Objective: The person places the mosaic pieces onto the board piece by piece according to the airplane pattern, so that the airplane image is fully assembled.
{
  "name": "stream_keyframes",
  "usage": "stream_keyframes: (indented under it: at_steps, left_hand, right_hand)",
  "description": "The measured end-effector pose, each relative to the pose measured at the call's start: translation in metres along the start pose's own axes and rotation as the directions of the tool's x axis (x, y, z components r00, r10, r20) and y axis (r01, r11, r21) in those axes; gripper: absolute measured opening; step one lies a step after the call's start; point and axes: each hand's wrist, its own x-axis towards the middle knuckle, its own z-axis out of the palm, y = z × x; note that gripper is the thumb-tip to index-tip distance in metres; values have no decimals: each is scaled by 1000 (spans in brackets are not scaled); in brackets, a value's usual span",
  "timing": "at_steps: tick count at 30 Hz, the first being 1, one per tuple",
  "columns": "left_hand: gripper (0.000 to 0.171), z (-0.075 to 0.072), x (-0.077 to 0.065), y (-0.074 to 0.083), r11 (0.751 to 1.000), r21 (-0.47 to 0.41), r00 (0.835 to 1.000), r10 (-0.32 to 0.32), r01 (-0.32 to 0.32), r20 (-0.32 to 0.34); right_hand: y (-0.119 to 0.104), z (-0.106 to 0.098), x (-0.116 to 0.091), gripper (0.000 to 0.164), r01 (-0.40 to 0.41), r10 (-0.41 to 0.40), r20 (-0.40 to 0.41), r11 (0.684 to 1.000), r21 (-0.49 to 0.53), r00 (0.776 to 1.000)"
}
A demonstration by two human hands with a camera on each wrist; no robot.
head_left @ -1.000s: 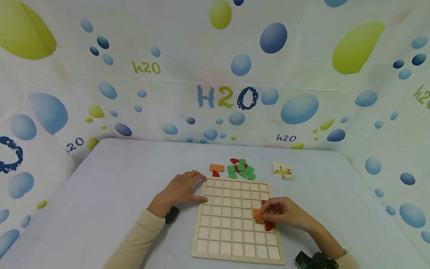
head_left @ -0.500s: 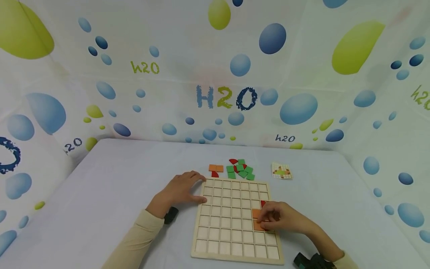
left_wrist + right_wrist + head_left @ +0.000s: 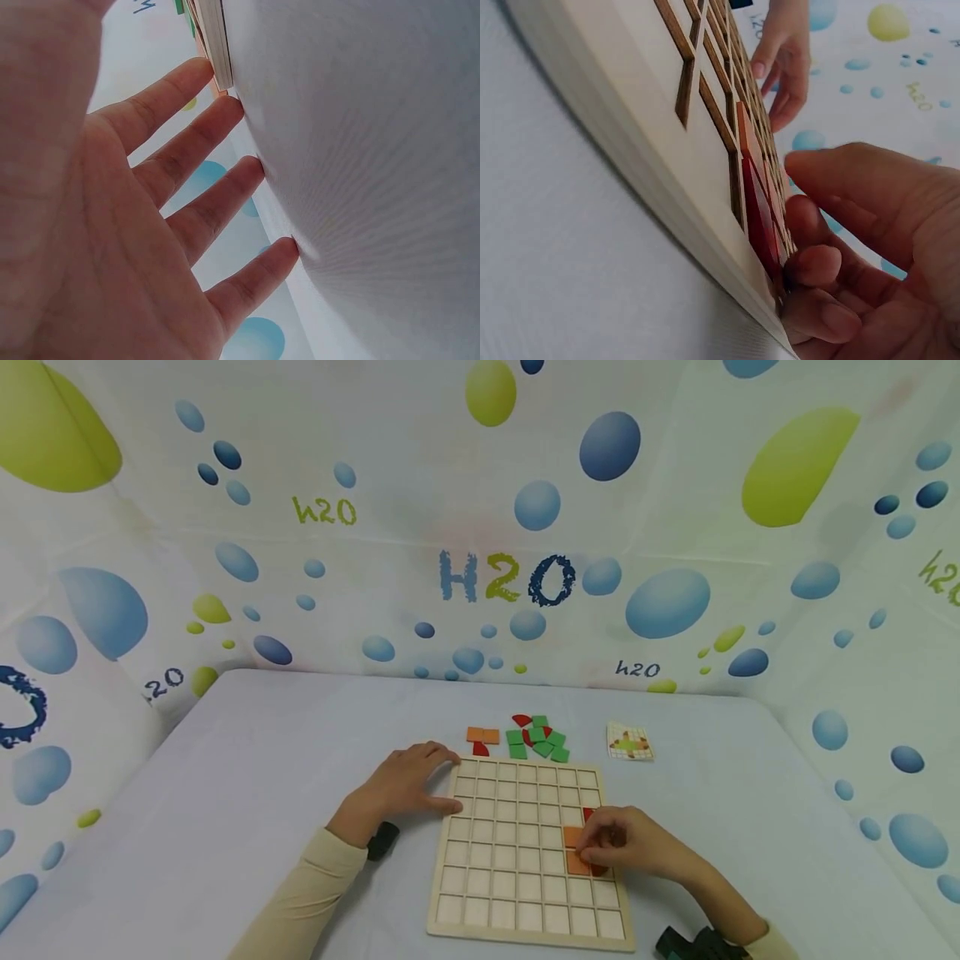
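Note:
On the table lies a square wooden grid board (image 3: 517, 885). My left hand (image 3: 401, 787) steadies its far left corner, thumb and fingertips against the edge; in the left wrist view the fingers (image 3: 214, 217) are spread, tips down on the cloth. Over the board's right side, my right hand (image 3: 633, 843) has loosely bent fingers at two orange square tiles and holds nothing that I can see. The nearer orange tile (image 3: 576, 863) and the farther orange tile (image 3: 572, 836) sit in neighbouring cells. A red piece (image 3: 759, 214) shows beside them, another red piece (image 3: 588, 814) beyond, partly hidden.
Beyond the board lie two more orange tiles (image 3: 482, 735), a red quarter-round piece (image 3: 481, 749), and a loose heap of green tiles (image 3: 538, 734) with red pieces among them. A small pattern card (image 3: 630, 742) lies to the right of the heap.
My right hand has shifted slightly nearer and let go of the orange tile, which went from lying askew in the fingers to flat in its cell. The left hand has stayed put.

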Motion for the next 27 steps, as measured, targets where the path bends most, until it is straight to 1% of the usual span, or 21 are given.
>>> stream_keyframes:
  at_steps: [3, 7, 10, 14, 15, 18, 21, 23, 27]
  left_hand:
    - [63, 1, -2, 1, 1000, -9, 1000, 0, 0, 1]
    - [63, 5, -3, 0, 1000, -12, 1000, 2, -2, -2]
    - [63, 6, -3, 0, 1000, -14, 1000, 7, -7, -12]
    - [62, 5, -5, 1, 999, -29, 999, 23, -24, -35]
    - [62, 5, -5, 2, 999, -18, 998, 35, -36, -48]
    - [63, 6, -5, 2, 999, -13, 997, 44, -45, -62]
    - [62, 7, -4, 3, 1000, -9, 999, 26, -26, -47]
    - [63, 8, -4, 3, 1000, -13, 1000, -2, 2, -25]
    - [63, 9, -3, 4, 999, -1, 999, -32, 32, -6]
  right_hand:
    - [1, 1, 0, 7, -37, 38, -38, 999, 26, 999]
    - [3, 2, 1, 8, -51, 54, -67, 997, 50, 996]
    - [4, 2, 2, 9, -54, 57, -80, 998, 40, 995]
    - [5, -1, 5, 11, -66, 66, -98, 998, 2, 993]
    - [5, -1, 6, 10, -68, 68, -102, 998, -6, 992]
    - [6, -3, 9, 7, -81, 76, -123, 996, -35, 990]
    - [6, -5, 12, 6, -82, 74, -139, 995, -48, 988]
    - [7, -7, 13, 7, -76, 66, -146, 995, -60, 987]
    - [8, -11, 15, 7, -95, 82, -151, 993, -76, 985]
